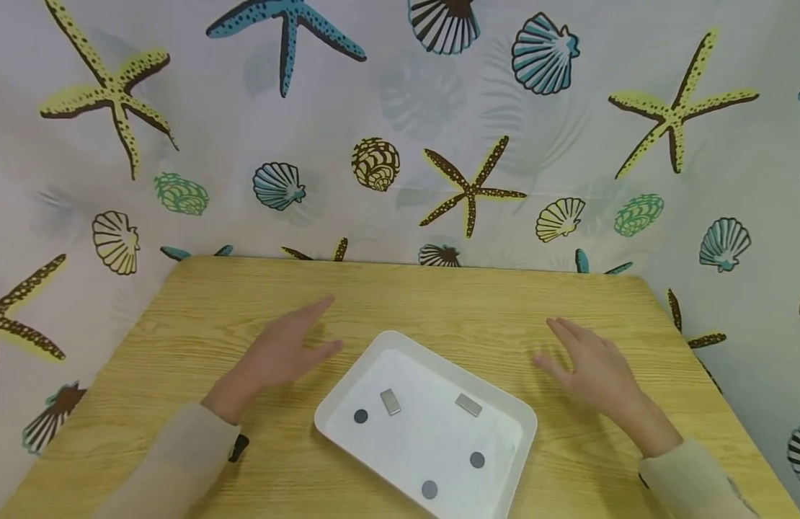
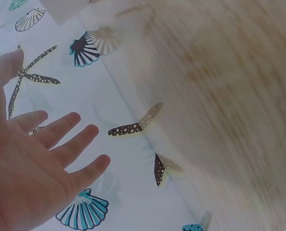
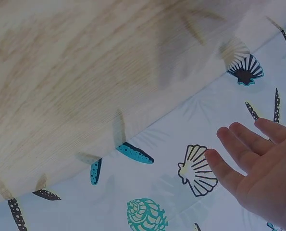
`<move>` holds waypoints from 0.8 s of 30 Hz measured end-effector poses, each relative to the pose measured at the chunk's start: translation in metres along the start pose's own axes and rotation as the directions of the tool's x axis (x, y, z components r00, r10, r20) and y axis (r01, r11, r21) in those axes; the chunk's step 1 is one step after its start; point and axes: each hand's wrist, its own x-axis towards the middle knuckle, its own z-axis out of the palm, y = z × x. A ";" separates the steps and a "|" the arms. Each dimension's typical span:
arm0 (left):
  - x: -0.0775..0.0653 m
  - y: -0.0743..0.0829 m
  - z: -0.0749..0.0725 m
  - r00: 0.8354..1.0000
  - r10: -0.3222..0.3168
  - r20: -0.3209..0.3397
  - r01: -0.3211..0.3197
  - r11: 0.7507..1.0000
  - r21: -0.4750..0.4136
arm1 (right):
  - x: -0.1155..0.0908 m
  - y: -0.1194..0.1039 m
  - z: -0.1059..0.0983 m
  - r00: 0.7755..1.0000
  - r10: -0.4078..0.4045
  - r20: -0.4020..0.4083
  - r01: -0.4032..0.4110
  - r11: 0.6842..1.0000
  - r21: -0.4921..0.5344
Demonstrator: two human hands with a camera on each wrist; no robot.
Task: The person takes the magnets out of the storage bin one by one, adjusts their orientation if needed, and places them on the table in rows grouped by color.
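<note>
A white rectangular tray [image 1: 432, 367] lies at an angle on the table. Inside it are two small silvery rectangular blocks, one to the left [image 1: 390, 402] and one to the right [image 1: 468, 405]. Three flat grey discs lie there too: a left disc [image 1: 360, 416], a right disc [image 1: 477, 460] and a near disc [image 1: 429, 489]. Left of the tray, my left hand [image 1: 280, 353] hovers with fingers and thumb spread, holding nothing. On the other side my right hand [image 1: 594, 371] is likewise raised, its fingers extended and apart from the tray. Both wrist views show bare palms.
The wooden table [image 1: 179, 339] carries the tray near its front middle. A white cloth [image 1: 348, 108] printed with shells and starfish hangs behind the table and along both sides. A small black item [image 1: 239, 447] shows at the left sleeve cuff.
</note>
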 end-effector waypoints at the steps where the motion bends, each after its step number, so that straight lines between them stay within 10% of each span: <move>1: 0.000 0.000 0.001 1.000 0.002 0.002 -0.002 1.000 0.000 | -0.001 -0.001 0.000 1.000 -0.002 0.003 0.002 1.000 0.001; 24: -0.004 0.009 0.019 0.997 0.078 0.007 -0.077 0.995 -0.059 | -0.020 -0.007 0.012 0.998 -0.061 0.009 0.061 0.998 0.001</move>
